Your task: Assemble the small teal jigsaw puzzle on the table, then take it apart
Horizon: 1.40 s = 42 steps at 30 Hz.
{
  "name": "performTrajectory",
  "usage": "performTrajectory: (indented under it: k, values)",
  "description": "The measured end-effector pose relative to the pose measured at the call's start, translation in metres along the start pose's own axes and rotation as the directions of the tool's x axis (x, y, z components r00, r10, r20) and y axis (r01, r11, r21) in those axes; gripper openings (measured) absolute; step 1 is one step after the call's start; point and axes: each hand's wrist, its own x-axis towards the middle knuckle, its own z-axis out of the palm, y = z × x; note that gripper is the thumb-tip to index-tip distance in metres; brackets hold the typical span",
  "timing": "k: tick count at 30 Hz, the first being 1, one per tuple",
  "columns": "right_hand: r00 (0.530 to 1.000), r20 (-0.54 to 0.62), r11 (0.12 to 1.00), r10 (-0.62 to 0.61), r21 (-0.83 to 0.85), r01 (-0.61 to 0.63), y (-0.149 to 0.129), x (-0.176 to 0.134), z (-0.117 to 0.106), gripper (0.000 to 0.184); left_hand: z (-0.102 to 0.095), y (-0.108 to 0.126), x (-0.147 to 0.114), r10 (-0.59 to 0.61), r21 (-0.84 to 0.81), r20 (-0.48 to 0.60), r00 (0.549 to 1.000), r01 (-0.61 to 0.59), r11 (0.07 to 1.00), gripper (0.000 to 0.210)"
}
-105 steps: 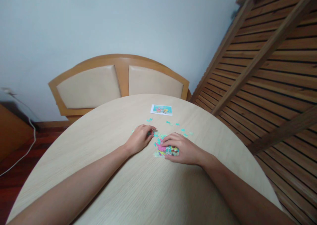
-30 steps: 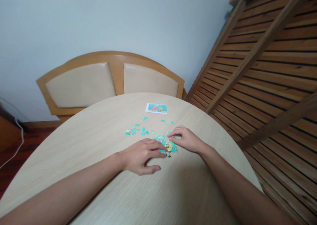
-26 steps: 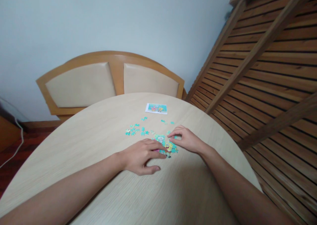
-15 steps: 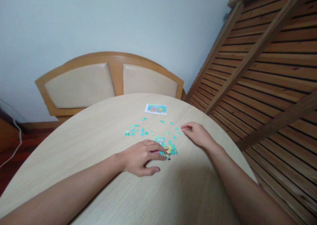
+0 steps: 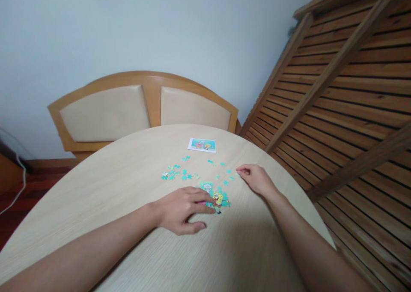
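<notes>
A partly joined jigsaw puzzle (image 5: 218, 197) with a yellow cartoon figure and a teal background lies flat on the table. My left hand (image 5: 184, 206) rests over its left part with the fingers stretched out and apart, hiding some of it. To the right, my right hand (image 5: 255, 178) has thumb and forefinger pinched together on a small pale puzzle piece (image 5: 237, 174), mostly covered by the fingertips. Loose teal puzzle pieces (image 5: 184, 172) are scattered behind the joined part, and several more lie near my right fingertips.
A picture card (image 5: 202, 145) showing cartoon figures lies farther back on the round wooden table (image 5: 135, 245). Beyond the table's edge stands a chair back or bench (image 5: 150, 96) with cream panels, against a pale wall. Slatted wood (image 5: 346, 95) rises on the right.
My right thumb and forefinger have closed in a pinch at the small piece. The left hand stays spread on the puzzle. The whole view has shifted slightly.
</notes>
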Motion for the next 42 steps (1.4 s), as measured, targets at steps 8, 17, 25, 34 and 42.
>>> performTrajectory:
  k: [8,17,25,34,42]
  values:
    - [0.985,-0.080,0.989,-0.150,-0.027,0.148,-0.010,0.003,0.017,0.030,-0.002,0.001,0.001,0.030,-0.013,0.001,1.000,-0.030,0.999,0.038]
    - [0.924,0.143,0.918,-0.355,-0.132,0.373,-0.020,-0.003,0.034,0.045,0.001,0.002,0.002,0.049,-0.030,-0.031,0.998,-0.050,0.998,0.035]
    - [0.912,0.064,0.910,-0.406,-0.061,0.410,-0.024,-0.002,0.028,0.031,-0.005,-0.034,-0.016,-0.587,0.027,-0.467,0.661,0.674,0.738,0.020]
    - [0.895,0.089,0.888,-0.438,-0.114,0.446,-0.026,-0.004,0.026,0.024,-0.016,-0.069,-0.041,-0.711,0.031,-0.432,0.555,0.797,0.603,0.023]
    - [0.903,0.076,0.899,-0.423,-0.094,0.429,-0.022,-0.001,0.027,0.028,-0.043,-0.088,-0.061,-0.719,0.051,-0.378,0.583,0.789,0.613,0.023]
